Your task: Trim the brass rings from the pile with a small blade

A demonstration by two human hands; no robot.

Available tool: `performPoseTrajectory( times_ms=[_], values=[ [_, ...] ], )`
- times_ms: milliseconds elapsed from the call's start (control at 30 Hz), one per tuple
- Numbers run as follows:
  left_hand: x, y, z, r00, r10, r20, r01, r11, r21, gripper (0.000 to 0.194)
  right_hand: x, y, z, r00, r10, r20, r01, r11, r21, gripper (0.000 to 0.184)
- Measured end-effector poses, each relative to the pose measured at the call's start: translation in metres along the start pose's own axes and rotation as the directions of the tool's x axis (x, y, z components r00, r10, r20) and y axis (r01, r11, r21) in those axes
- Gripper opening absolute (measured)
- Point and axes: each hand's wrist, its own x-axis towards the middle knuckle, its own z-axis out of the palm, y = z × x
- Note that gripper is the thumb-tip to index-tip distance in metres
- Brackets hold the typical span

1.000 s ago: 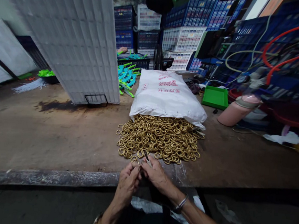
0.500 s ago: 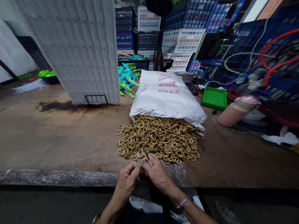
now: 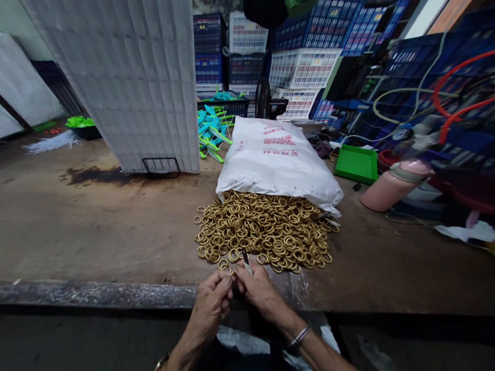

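My left hand [image 3: 213, 297] is closed in a pinch at the table's front edge, with a gold ring [image 3: 232, 273] partly showing at its fingertips. My right hand [image 3: 259, 286] meets it from the right, fingers wrapped round a small knife [image 3: 247, 264] whose dark, narrow end points up and away. The fingers hide where knife and ring may touch. Just beyond both hands spreads a heap of gold rings [image 3: 265, 227], with a few loose ones along its near and left edges. They spill from the mouth of a white printed sack [image 3: 275, 159] lying on the table.
On the left a tall white ribbed panel [image 3: 123, 73] leans in a black wire stand [image 3: 161, 167]. Blue and green plastic pieces [image 3: 212, 128] lie behind it. To the right are a green tray [image 3: 356, 164], a pink bottle [image 3: 391, 185] and a red hose [image 3: 446, 87]. Stacked crates [image 3: 303, 67] fill the back.
My hands stay together near the heap, with only slight shifts of the fingers and knife. The whole view has moved a little. A person's hand behind the panel is no longer visible.
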Motion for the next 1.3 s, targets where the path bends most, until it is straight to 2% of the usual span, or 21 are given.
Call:
performPoseTrajectory(
  times_ms=[200, 333, 433, 500, 567, 700, 767, 833, 933, 1033, 1167, 1300],
  values=[
    [-0.001, 0.004, 0.002, 0.993, -0.066, 0.095, 0.079, 0.987, -0.139, 0.030, 0.001, 0.001, 0.000, 0.999, -0.044, -0.032, 0.044, 0.999, -0.017, 0.023],
    [-0.002, 0.005, 0.001, 0.993, -0.062, 0.097, 0.077, 0.984, -0.160, 0.029, 0.000, -0.001, -0.001, 0.998, -0.058, -0.010, 0.057, 0.997, -0.047, 0.027],
    [-0.002, 0.002, 0.000, 0.998, -0.038, 0.049, 0.044, 0.991, -0.127, 0.029, -0.002, -0.006, -0.004, 0.994, -0.100, -0.038, 0.091, 0.976, -0.198, 0.023],
    [-0.001, -0.001, 0.000, 1.000, -0.023, -0.015, 0.022, 0.998, -0.059, 0.030, -0.004, -0.008, -0.006, 0.986, -0.162, -0.027, 0.141, 0.922, -0.360, 0.017],
    [0.000, -0.001, 0.001, 0.997, -0.002, -0.075, 0.003, 1.000, 0.021, 0.031, -0.008, -0.007, -0.007, 0.979, -0.198, 0.040, 0.189, 0.829, -0.526, 0.013],
    [-0.001, 0.000, 0.002, 0.992, 0.058, -0.109, -0.045, 0.992, 0.119, 0.034, -0.014, 0.000, -0.007, 0.971, -0.157, 0.181, 0.239, 0.651, -0.720, 0.026],
    [-0.004, 0.001, 0.002, 0.993, 0.076, -0.089, -0.062, 0.987, 0.151, 0.033, -0.014, 0.002, -0.009, 0.977, -0.122, 0.176, 0.214, 0.583, -0.783, 0.029],
    [-0.009, 0.002, 0.000, 0.997, 0.059, -0.054, -0.049, 0.985, 0.167, 0.033, -0.010, 0.004, -0.013, 0.989, -0.088, 0.116, 0.145, 0.511, -0.847, 0.028],
    [-0.018, 0.003, -0.002, 1.000, 0.002, 0.021, -0.003, 0.997, 0.076, 0.029, -0.002, 0.007, -0.018, 0.995, -0.098, 0.030, 0.070, 0.437, -0.897, 0.024],
    [-0.023, 0.004, -0.003, 0.998, -0.032, 0.060, 0.039, 0.992, -0.121, 0.026, 0.006, 0.006, -0.017, 0.981, -0.190, 0.033, 0.115, 0.440, -0.891, 0.023],
    [-0.022, 0.003, -0.008, 0.999, -0.033, 0.022, 0.037, 0.976, -0.214, 0.027, 0.018, -0.005, -0.006, 0.960, -0.275, 0.054, 0.180, 0.457, -0.871, 0.025],
    [-0.023, 0.003, -0.013, 1.000, -0.013, -0.024, 0.007, 0.970, -0.241, 0.025, 0.034, -0.021, 0.005, 0.959, -0.273, 0.072, 0.188, 0.429, -0.884, 0.034]
  ],
)
